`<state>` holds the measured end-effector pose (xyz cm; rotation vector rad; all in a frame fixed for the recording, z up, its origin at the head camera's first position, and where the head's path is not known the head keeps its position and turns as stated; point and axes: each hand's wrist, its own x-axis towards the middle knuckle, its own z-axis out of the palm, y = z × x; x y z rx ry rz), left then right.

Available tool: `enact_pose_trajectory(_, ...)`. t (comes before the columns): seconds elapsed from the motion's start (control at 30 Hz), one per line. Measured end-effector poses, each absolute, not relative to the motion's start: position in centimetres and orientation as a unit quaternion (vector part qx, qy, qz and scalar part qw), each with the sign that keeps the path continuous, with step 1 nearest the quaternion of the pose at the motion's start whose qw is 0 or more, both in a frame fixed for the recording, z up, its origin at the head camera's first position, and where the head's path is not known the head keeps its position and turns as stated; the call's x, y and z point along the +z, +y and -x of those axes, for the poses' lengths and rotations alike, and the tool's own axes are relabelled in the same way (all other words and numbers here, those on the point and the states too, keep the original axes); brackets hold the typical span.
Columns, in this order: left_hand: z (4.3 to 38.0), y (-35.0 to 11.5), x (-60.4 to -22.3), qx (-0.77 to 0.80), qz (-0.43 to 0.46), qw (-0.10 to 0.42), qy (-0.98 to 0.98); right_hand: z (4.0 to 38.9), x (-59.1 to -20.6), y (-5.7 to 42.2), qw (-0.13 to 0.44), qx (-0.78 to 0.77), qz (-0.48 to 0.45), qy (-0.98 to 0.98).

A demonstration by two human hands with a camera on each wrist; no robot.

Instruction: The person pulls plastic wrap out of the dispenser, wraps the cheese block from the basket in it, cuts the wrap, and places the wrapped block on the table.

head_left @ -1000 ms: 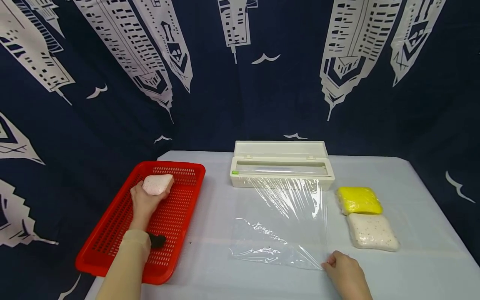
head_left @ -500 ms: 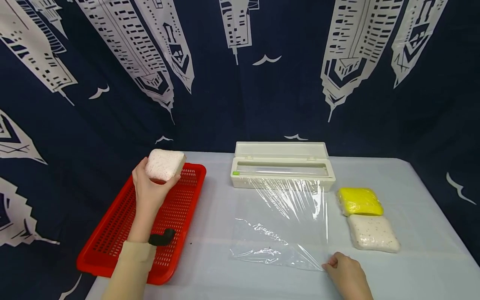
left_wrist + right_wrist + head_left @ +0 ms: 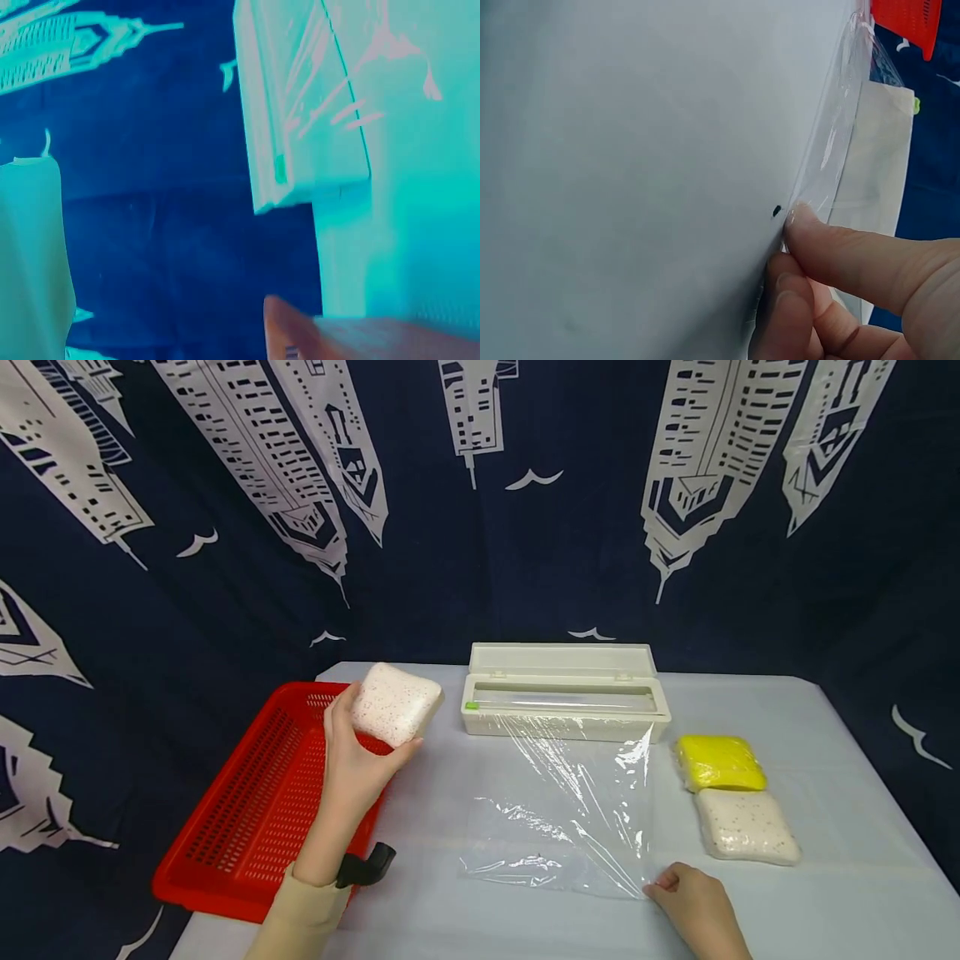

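My left hand (image 3: 352, 777) grips a pinkish-white, speckled block (image 3: 396, 703) with rounded corners between thumb and fingers. It holds the block raised over the right side of the red plastic basket (image 3: 180, 885). A thumb or finger (image 3: 330, 337) shows at the bottom of the left wrist view. My right hand (image 3: 693, 906) pinches the near right corner of a clear cling film sheet (image 3: 540, 827) between thumb and fingers. Creased and shiny, the sheet runs over the table from a white cling film dispenser (image 3: 562, 727) with a raised lid. The pinched film edge (image 3: 829, 142) also shows in the right wrist view.
On the right lie a shiny yellow block (image 3: 720, 762) and, nearer, a whitish speckled block (image 3: 746, 827). A green slider (image 3: 472, 705) sits on the dispenser's left end. Behind the white table (image 3: 847, 760) hangs a dark blue cloth (image 3: 480, 568) with white building prints.
My left hand has lifted the speckled block out of the basket and carried it right, toward the dispenser. My right hand stays at the film's corner; the film's creases have shifted.
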<state>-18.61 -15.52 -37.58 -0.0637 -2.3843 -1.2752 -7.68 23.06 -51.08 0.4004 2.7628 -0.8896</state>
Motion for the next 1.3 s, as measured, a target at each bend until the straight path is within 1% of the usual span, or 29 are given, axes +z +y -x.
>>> enact_pose_trajectory(0.23, 16.7, -11.8, -38.9, -0.470, 0.058, 0.207, -0.856, 7.9, -51.0, 23.1, 0.107, -0.307, -0.136, 0.936)
enact_pose_trajectory(0.43, 14.8, -6.9, -42.4, -0.486, 0.066, 0.173, -0.854, 8.0, -51.1, 23.3, 0.118, -0.311, -0.143, 0.932)
enact_pose_trajectory(0.53, 14.0, -4.4, -44.4, -0.496, 0.055, 0.147, -0.854, 8.0, -51.2, 23.4, 0.118, -0.312, -0.144, 0.932)
enact_pose_trajectory(0.63, 13.5, -2.1, -46.3, -0.505, 0.030, 0.123, -0.854, 8.0, -51.2, 23.5, 0.108, -0.308, -0.138, 0.935)
enact_pose_trajectory(0.8, 12.8, 0.7, -48.8, -0.520, -0.010, 0.099, -0.848, 7.9, -51.2, 23.3, 0.089, -0.299, -0.130, 0.941)
enact_pose_trajectory(0.9, 12.6, 1.8, -49.7, -0.519, -0.024, 0.103, -0.849, 7.9, -51.2, 23.4, 0.085, -0.301, -0.128, 0.941)
enact_pose_trajectory(1.17, 12.8, 4.1, -51.6, -0.482, -0.075, 0.156, -0.859, 8.0, -51.1, 23.2, 0.082, -0.307, -0.130, 0.939)
enact_pose_trajectory(1.3, 12.7, 5.1, -52.2, -0.476, -0.087, 0.157, -0.861, 8.0, -51.1, 23.3, 0.097, -0.311, -0.132, 0.936)
